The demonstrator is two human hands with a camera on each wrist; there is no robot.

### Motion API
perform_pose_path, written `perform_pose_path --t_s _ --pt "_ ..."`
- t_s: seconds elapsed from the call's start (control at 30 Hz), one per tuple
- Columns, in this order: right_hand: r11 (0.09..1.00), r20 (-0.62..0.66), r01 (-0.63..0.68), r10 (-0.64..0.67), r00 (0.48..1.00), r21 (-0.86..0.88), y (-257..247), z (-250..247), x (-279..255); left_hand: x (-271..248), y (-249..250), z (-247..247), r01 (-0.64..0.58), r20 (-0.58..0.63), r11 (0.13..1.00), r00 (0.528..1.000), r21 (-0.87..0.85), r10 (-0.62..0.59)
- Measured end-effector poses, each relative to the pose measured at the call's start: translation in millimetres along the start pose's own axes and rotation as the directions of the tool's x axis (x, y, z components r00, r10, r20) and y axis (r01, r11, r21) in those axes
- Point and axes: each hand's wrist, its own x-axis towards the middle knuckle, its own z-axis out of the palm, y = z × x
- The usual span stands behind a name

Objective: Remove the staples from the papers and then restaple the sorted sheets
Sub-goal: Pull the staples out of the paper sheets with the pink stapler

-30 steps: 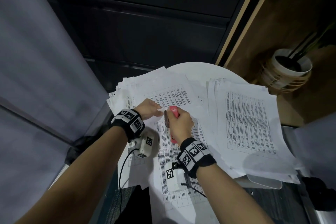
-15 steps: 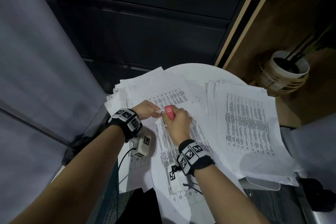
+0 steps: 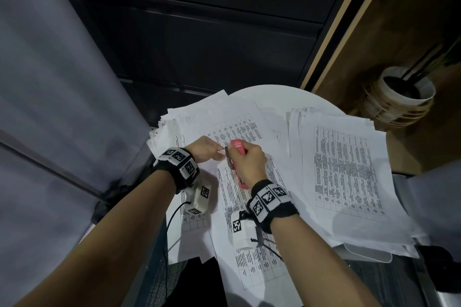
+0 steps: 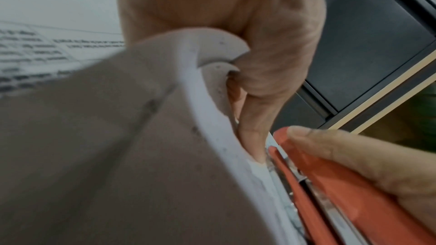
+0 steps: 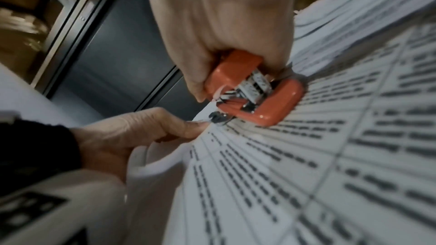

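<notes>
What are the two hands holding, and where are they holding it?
The right hand grips the red stapler round its body. The left hand pinches the corner of the papers beside the stapler's front end.

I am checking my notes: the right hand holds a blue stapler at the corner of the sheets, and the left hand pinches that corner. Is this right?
Not quite: the stapler is red-orange, not blue, as the right wrist view shows. The right hand does hold it at the corner of the sheets, and the left hand pinches that corner.

Round white table (image 3: 279, 96) under paper stacks (image 3: 349, 169)
</notes>
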Motion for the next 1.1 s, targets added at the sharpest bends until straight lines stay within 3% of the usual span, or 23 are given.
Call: perform_pose_path --t_s 0.2,0.33,0.5,0.53,0.6,0.67,0.7,0.8,0.9,1.03,1.1 --pt "0.964 -0.045 -0.131 0.145 0.988 0.231 -16.9 -4.6 13.6 2.8 -1.0 1.4 -0.007 -0.025 1.0 1.0 0.028 0.008" --pt "0.936 -0.032 -0.124 0.142 0.989 0.33 -18.8 -15.7 14.0 3.4 2.6 -3.8 -0.06 -0.031 0.992 0.997 0.114 0.064" --pt "0.795 0.01 -0.183 0.218 0.976 0.578 -13.8 -36.7 6.3 9.2 17.2 -14.9 -0.181 -0.282 0.982 0.941 0.052 0.188" --pt "0.778 0.018 -0.194 0.229 0.973 0.598 -12.1 -40.8 6.2 6.0 15.5 -20.0 -0.15 -0.252 0.989 0.956 0.011 0.148" --pt "0.751 0.021 -0.201 0.241 0.97 0.629 -9.9 -47.1 6.6 -9.7 6.2 -31.6 -0.03 -0.06 0.999 0.998 -0.037 0.028" --pt "0.74 0.022 -0.199 0.242 0.97 0.642 -11.8 -49.2 6.8 -18.9 -8.8 -41.3 0.008 0.155 0.999 0.988 0.044 -0.015" --pt "0.734 0.03 -0.206 0.246 0.969 0.647 -13.7 -48.9 6.3 -23.0 -16.5 -41.1 0.0 0.178 0.995 0.984 0.096 -0.017" --pt "0.74 0.03 -0.195 0.23 0.973 0.644 -19.0 -52.6 3.0 -30.4 -28.0 -32.9 0.03 -0.113 0.986 0.994 0.163 -0.011" --pt "0.756 -0.015 -0.163 0.222 0.975 0.634 -26.0 -73.0 0.6 -32.3 -30.0 -41.6 -0.087 -0.352 0.994 0.93 0.067 0.105" --pt "0.731 -0.17 -0.033 0.202 0.965 0.682 -38.4 -127.0 -2.6 -39.1 1.2 -50.9 -0.228 -0.488 0.971 0.857 -0.07 0.166" --pt "0.71 -0.257 0.051 0.186 0.948 0.702 -42.9 -159.6 -4.0 -32.8 26.4 -44.2 -0.287 -0.501 0.95 0.845 -0.126 0.189"
